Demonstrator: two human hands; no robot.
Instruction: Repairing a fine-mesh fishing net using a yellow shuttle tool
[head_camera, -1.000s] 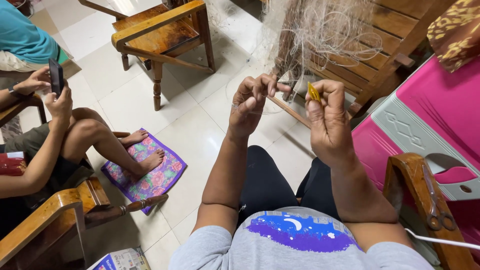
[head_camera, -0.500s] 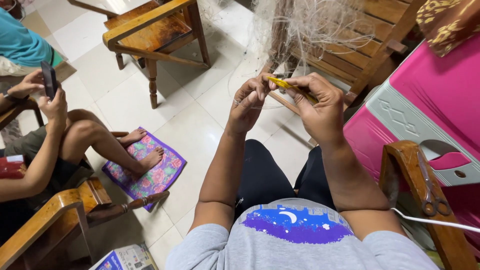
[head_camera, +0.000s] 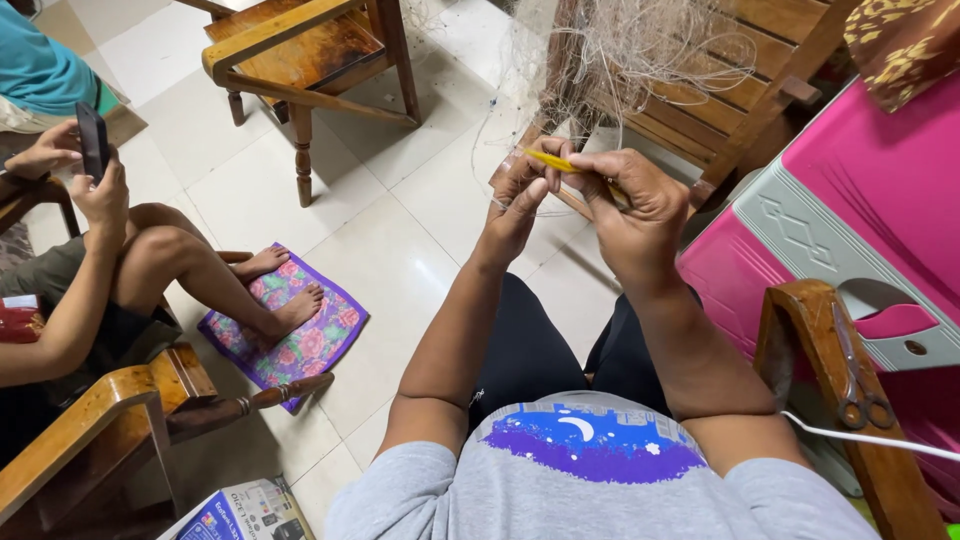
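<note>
My two hands are raised together in front of me under a bundle of pale fishing net (head_camera: 640, 50) that hangs over a wooden bench. My right hand (head_camera: 635, 215) grips a thin yellow netting needle (head_camera: 555, 160), its tip pointing left. My left hand (head_camera: 520, 205) pinches fine strands of the net just below the needle's tip, fingertips touching those of the right hand. My forearms run down to my grey shirt and dark trousers.
A pink and grey plastic stool (head_camera: 850, 220) stands at my right. Scissors (head_camera: 855, 375) lie on a wooden armrest (head_camera: 800, 320). A wooden chair (head_camera: 300, 60) stands ahead left. Another person sits at left holding a phone (head_camera: 92, 140), feet on a floral mat (head_camera: 285, 325). A box (head_camera: 240, 510) lies below.
My right hand has turned the yellow needle from upright to level and brought it to my left fingers. Both hands have closed together near the net.
</note>
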